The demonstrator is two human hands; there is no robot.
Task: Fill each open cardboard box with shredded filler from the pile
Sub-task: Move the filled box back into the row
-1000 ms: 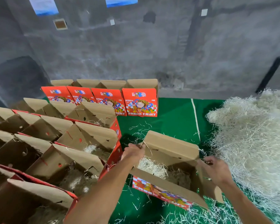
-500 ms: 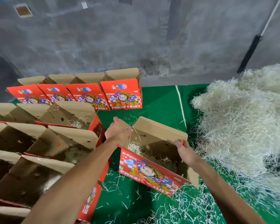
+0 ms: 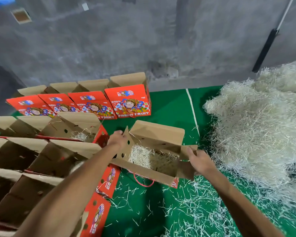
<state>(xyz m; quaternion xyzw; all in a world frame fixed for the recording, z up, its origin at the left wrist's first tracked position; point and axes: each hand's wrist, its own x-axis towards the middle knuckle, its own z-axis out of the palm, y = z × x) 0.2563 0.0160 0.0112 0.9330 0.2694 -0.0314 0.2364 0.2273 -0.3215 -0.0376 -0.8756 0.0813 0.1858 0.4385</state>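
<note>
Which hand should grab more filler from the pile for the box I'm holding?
Right, probably. The right hand holds the box's right flap, on the side beside the pile. The left hand grips the left flap, next to the filled rows, and would have to cross the box.

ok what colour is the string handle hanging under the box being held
Red; the string handle loops below the held box, over the green mat, in the head view.

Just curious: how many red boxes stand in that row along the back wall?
4, side by side: far-left box, second box, third box, rightmost box. More may lie past the left edge.
</note>
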